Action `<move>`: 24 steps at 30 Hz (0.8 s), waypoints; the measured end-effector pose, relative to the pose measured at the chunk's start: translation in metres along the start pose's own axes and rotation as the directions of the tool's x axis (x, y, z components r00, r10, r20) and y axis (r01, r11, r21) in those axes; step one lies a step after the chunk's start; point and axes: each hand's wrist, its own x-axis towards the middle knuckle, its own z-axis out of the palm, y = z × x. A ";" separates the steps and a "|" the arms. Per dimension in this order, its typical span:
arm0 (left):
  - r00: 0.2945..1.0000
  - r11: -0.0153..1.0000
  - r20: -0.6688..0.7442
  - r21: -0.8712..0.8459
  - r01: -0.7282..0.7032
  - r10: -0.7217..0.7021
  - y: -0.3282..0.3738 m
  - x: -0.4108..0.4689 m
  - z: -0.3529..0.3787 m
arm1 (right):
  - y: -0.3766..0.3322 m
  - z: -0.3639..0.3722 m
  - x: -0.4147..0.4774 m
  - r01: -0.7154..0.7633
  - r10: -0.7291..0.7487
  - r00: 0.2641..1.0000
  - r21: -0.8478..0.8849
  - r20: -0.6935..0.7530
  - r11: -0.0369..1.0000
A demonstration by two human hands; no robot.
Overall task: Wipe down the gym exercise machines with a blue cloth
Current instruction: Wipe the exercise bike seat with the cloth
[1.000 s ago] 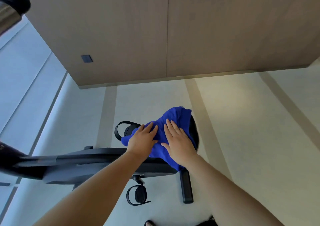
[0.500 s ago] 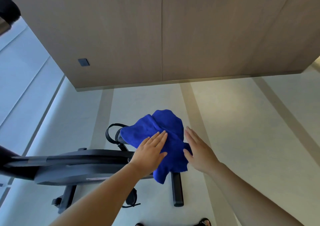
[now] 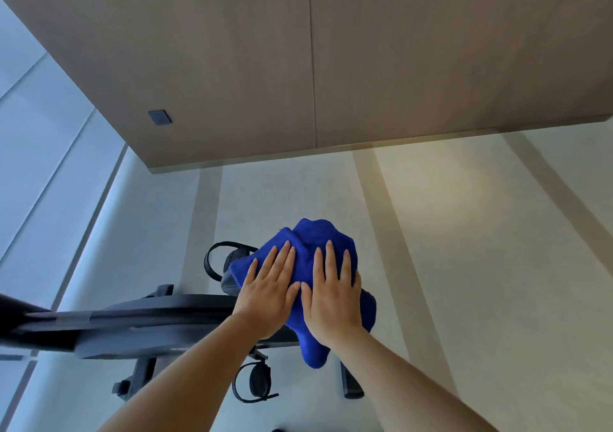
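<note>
A blue cloth (image 3: 311,236) lies bunched over the saddle of a black exercise bike (image 3: 149,319), hiding most of the seat. My left hand (image 3: 268,289) presses flat on the cloth's left side with straight fingers. My right hand (image 3: 331,292) lies flat beside it on the cloth's right side, thumbs nearly touching. A corner of the cloth hangs down below my right wrist. The bike's dark frame runs off to the left, with a strapped pedal (image 3: 255,382) below it.
A second pedal strap (image 3: 215,259) shows left of the saddle. The bike's rear foot bar (image 3: 350,382) rests on the pale floor. A wood-panelled wall (image 3: 298,66) with a small dark square plate (image 3: 159,117) stands behind. Window panels fill the left side.
My right hand, which had lifted off to the right of the cloth, is back flat on it. My left hand slid up and left over the cloth. The view shifted slightly.
</note>
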 end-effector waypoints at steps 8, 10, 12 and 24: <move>1.000 0.997 0.013 -0.074 0.027 -0.026 -0.002 0.033 -0.008 | 0.014 -0.002 0.043 0.058 -0.065 0.993 0.071 0.096 0.996; 0.993 0.986 0.105 -0.154 0.061 -0.045 -0.001 0.052 -0.020 | 0.020 -0.009 0.063 0.064 -0.080 0.991 0.148 0.105 0.987; 0.990 0.980 0.141 -0.191 0.056 -0.029 -0.003 0.057 -0.024 | 0.021 -0.010 0.066 0.063 -0.078 0.994 0.176 0.077 0.982; 0.987 0.989 -0.125 -0.098 -0.109 0.096 -0.044 0.000 -0.021 | -0.057 -0.005 -0.009 -0.125 0.134 0.959 0.052 -0.250 0.991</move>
